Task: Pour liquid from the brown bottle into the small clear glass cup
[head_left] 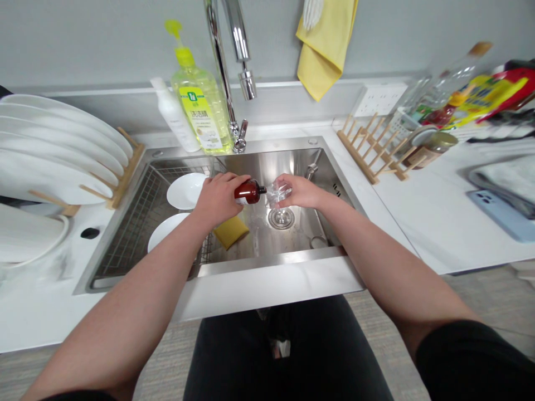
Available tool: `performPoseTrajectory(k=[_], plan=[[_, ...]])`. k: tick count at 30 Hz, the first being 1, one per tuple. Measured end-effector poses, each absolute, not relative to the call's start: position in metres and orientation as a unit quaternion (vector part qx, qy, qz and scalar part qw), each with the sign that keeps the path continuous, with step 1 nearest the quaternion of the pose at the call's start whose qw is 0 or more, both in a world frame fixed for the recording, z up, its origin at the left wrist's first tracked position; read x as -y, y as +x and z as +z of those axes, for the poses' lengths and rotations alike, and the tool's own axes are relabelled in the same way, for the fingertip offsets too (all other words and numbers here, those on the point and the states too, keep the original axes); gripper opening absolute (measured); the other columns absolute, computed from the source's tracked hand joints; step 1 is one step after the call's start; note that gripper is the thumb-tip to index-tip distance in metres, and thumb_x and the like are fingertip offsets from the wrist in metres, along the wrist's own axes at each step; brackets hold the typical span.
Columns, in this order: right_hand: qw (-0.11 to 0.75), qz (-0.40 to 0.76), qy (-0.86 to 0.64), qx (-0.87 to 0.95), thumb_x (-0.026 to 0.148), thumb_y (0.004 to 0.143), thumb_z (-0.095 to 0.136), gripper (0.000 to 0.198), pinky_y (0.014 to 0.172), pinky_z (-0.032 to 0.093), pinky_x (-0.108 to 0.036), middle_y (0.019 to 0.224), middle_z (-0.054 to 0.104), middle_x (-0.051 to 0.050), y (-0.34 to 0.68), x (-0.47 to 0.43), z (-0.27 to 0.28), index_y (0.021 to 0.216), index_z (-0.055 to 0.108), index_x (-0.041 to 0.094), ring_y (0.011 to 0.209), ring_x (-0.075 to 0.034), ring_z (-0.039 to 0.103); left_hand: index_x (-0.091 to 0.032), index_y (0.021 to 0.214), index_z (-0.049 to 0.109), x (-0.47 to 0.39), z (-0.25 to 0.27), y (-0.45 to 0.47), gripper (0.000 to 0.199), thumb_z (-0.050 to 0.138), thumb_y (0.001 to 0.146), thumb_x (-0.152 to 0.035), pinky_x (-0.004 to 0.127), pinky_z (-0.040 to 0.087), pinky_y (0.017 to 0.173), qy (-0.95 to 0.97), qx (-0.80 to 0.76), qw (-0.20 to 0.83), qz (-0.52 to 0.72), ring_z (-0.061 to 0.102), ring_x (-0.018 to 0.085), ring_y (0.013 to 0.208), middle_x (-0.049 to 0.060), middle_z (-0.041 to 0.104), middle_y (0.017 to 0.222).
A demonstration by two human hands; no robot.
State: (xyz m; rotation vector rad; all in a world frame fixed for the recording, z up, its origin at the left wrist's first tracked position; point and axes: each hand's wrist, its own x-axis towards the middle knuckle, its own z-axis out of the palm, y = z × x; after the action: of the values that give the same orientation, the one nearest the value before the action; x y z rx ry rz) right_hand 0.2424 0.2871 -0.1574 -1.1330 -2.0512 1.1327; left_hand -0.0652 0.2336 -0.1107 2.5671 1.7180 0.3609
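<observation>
Over the steel sink [267, 262], my left hand [220, 199] is closed round a reddish-brown bottle [247, 192]. The bottle is tipped on its side, its black neck pointing right. My right hand [298, 191] grips a small clear glass [277, 192], whose mouth faces the bottle's neck. Whether liquid runs between them I cannot tell. Below them lie the drain [281, 219] and, to the left, a yellow sponge [231, 232]. White bowls [186, 190] sit in a wire rack [125, 245] on the sink's left side, partly behind my left arm.
A tall faucet [240, 39], a yellow-green dish soap bottle [198, 106] and a white bottle [175, 117] stand behind the sink. Plates [58, 150] fill a wooden rack at left. At right are a wooden rack [371, 147], a jar [430, 150] and a phone [501, 214]. A yellow cloth [324, 50] hangs above.
</observation>
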Motion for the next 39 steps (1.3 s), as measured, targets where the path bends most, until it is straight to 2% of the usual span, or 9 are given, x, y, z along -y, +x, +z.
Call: performPoseTrajectory(k=[9,20,30,39], plan=[[0.267,0.410,-0.413,0.768,0.047,0.063,0.106,0.067,0.104,0.062,-0.048,0.117,0.082,-0.006,0.2443,-0.2889,-0.1604,0.117,0.074,0.025,0.114,-0.033,0.077,-0.036,0.164,0.063,-0.2332,-0.1098,-0.0650,0.082,0.079,0.084,-0.031,0.056,0.047,0.112,0.824,-0.555,0.014,0.115,0.063,0.041,0.143,0.009,0.072,0.155],[0.265,0.406,-0.409,0.773,0.043,0.066,0.106,0.071,0.109,0.061,-0.048,0.124,0.081,-0.008,0.2452,-0.2902,-0.1630,0.128,0.075,0.025,0.118,-0.033,0.077,-0.035,0.166,0.061,-0.2321,-0.1086,-0.0642,0.082,0.078,0.086,-0.029,0.053,0.046,0.110,0.825,-0.555,0.006,0.108,0.063,0.040,0.141,0.010,0.072,0.154],[0.262,0.406,-0.405,0.776,0.046,0.065,0.106,0.065,0.106,0.060,-0.047,0.119,0.082,-0.006,0.2445,-0.2897,-0.1601,0.119,0.075,0.025,0.116,-0.033,0.077,-0.034,0.165,0.062,-0.2313,-0.1089,-0.0646,0.081,0.077,0.086,-0.027,0.053,0.046,0.109,0.830,-0.546,-0.009,0.117,0.064,0.039,0.140,0.009,0.073,0.154],[0.262,0.396,-0.407,0.780,0.046,0.066,0.105,0.065,0.107,0.060,-0.049,0.121,0.082,-0.007,0.2438,-0.2887,-0.1582,0.119,0.075,0.025,0.115,-0.034,0.077,-0.034,0.165,0.062,-0.2319,-0.1091,-0.0648,0.081,0.078,0.086,-0.027,0.054,0.046,0.109,0.831,-0.544,-0.012,0.117,0.064,0.040,0.140,0.010,0.073,0.154]])
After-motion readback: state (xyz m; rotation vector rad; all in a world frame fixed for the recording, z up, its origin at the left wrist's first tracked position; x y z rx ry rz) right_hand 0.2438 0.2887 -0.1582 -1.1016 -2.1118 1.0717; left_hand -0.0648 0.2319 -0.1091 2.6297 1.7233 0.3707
